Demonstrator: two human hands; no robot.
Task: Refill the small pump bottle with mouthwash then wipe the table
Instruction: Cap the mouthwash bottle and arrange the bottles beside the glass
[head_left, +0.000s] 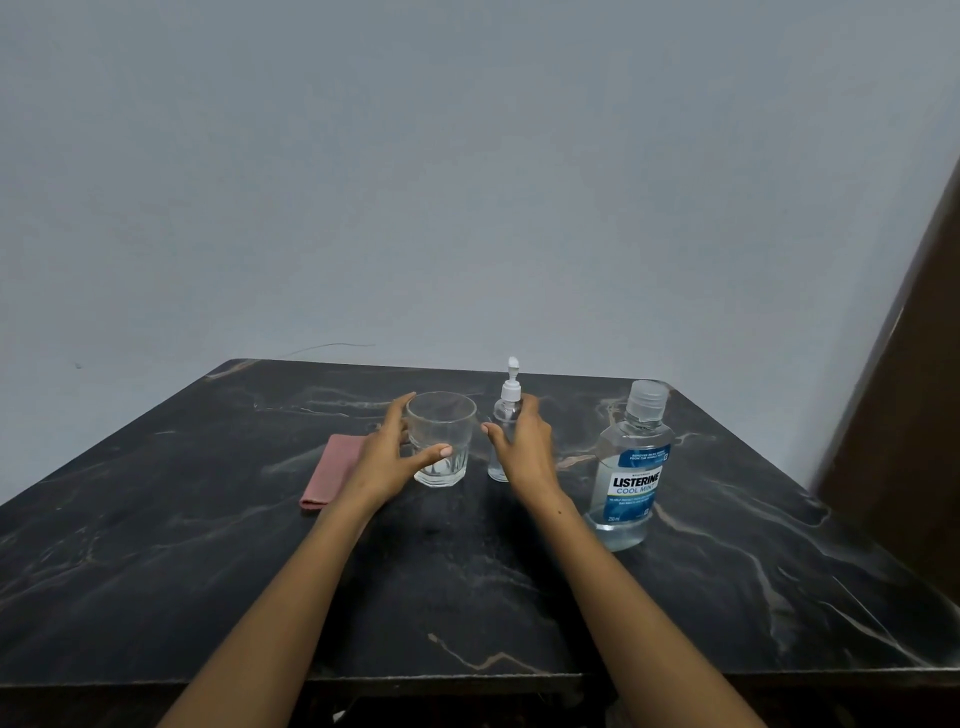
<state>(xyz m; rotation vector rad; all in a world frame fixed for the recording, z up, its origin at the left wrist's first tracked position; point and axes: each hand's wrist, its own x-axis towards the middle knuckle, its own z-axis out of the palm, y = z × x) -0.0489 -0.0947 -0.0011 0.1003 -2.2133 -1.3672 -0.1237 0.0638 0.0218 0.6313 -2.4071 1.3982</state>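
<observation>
While the pump bottle (505, 436) stands upright at mid-worktop with its pump head on, the right hand (524, 447) curls around its right side, fingers spread and not yet closed; whether skin touches plastic cannot be told. Left hand (389, 457) cups the glass (440, 439), thumb across its front, in a loose hold. Mouthwash (631, 467), capped, stands near on the right; a folded pink cloth (332, 470) lies flat left of the glass. Judged step: securing the bottle for unscrewing. A grip low on the body, clear of the pump, should keep it from tipping. Open worktop (467, 597) lies toward the near edge, giving room to pour; the mouthwash sits nearer the right edge.
</observation>
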